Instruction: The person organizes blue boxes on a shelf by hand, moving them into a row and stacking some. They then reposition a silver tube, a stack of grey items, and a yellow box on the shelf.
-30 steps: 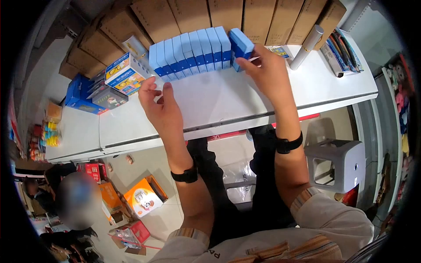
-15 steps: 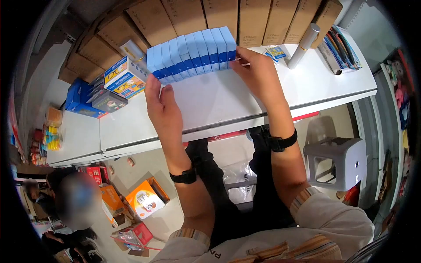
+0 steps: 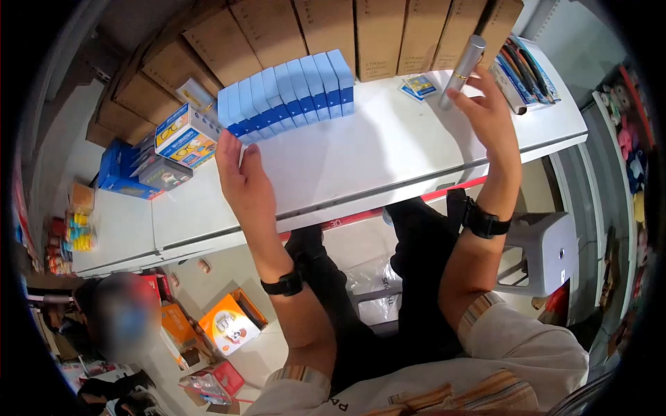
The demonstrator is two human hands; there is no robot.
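A row of several light-and-dark-blue boxes (image 3: 288,93) stands upright on the white shelf (image 3: 361,156). Touching or nearly touching the row's left end is my left hand (image 3: 246,180), its fingers apart and nothing in it. At the right, my right hand (image 3: 485,114) has its thumb and fingers around a silver tube (image 3: 463,69), which stands tilted on the shelf. Small blue-and-yellow packets (image 3: 419,86) lie just left of the tube.
Brown cartons (image 3: 326,35) line the back. Left stand a glasses-print box (image 3: 186,139) and a blue tray (image 3: 121,177); a box of packs (image 3: 527,76) is at the right. Below are a grey stool (image 3: 544,256) and an orange box (image 3: 229,324). A blurred person (image 3: 125,319) is lower left.
My right hand has left the right end of the blue row, moved right and closed around the silver tube. My left hand stays by the left end. The view has shifted slightly.
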